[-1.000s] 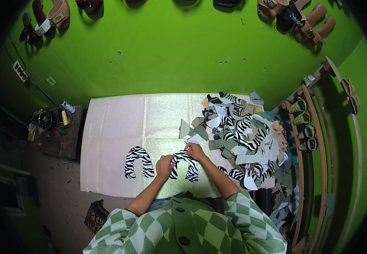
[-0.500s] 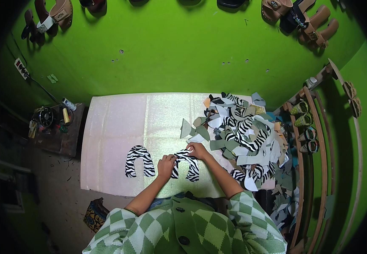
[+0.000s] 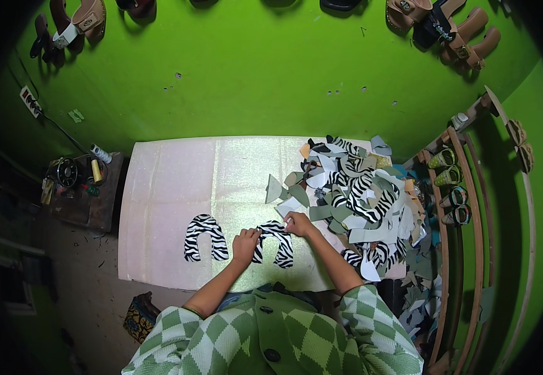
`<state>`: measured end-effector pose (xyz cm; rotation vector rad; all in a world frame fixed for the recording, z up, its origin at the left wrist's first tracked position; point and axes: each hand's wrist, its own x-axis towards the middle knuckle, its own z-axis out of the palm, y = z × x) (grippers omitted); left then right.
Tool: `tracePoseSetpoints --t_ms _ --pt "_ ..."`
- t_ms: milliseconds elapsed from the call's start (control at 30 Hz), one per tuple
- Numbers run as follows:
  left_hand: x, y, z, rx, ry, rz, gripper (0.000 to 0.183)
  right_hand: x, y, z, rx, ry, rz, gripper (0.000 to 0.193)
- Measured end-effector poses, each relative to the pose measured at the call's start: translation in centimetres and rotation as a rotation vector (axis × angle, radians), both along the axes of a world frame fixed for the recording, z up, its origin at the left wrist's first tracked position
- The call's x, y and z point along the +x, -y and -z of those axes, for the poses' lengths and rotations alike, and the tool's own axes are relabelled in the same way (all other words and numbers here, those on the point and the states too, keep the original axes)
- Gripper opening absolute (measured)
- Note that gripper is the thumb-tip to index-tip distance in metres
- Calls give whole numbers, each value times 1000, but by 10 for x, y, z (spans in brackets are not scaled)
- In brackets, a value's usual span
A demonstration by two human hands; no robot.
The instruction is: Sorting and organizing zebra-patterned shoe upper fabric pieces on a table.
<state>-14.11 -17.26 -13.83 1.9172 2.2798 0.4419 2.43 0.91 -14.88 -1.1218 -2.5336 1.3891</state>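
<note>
Two arch-shaped zebra-print cutouts lie on the pale shiny sheet covering the table. The left zebra-print cutout (image 3: 206, 222) lies flat and untouched. My left hand (image 3: 244, 245) is closed, fingers bent, at the left side of the right zebra-print cutout (image 3: 279, 240). At that cutout's upper right edge, my right hand (image 3: 298, 224) pinches with thumb and fingers. The fingertips of both hands are partly hidden.
A heap of scraps (image 3: 365, 194), zebra, grey-green and white, covers the table's right end. Loose grey-green scraps (image 3: 276, 189) lie beyond my hands. A small dark table (image 3: 84, 209) with thread spools stands left. Wooden racks (image 3: 477, 262) with sandals stand right.
My right hand has shifted slightly right along the cutout's upper edge. My left hand stays in about the same place, and the left cutout has not moved.
</note>
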Motion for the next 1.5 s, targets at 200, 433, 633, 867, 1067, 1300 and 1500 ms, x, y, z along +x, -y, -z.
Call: tracePoseSetpoints --t_ms 200,433,633,867,1067,1300,1500 --pt "3 2 1 44 -22 -1 36 0 1 -2 -4 44 6 36" --pt "3 0 -2 16 -97 30 34 8 5 -1 8 -35 49 31" --pt "4 3 0 14 -232 107 40 12 15 -9 -84 -21 90 19" --pt "5 2 6 42 -208 120 40 17 14 -2 -103 6 153 14" --pt "4 2 0 38 -198 131 40 18 7 6 -192 -18 112 16" --pt "2 7 0 36 -175 164 45 23 3 13 -274 -104 32 18" --pt "-2 9 1 44 -187 208 45 22 2 13 -267 -45 33 18"
